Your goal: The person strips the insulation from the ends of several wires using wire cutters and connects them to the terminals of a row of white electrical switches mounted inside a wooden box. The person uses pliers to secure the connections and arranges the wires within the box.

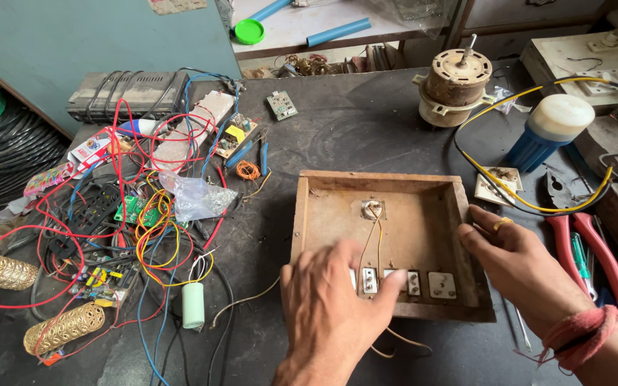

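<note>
left hand (330, 307) covering wooden box's (337, 214) near-left fittings, black cable coil (8, 150) cut off left

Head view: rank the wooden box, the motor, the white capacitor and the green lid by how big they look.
1. Wooden box, clearly largest.
2. Motor.
3. White capacitor and green lid look alike; the lid lies farther off, so no ranking.
</note>
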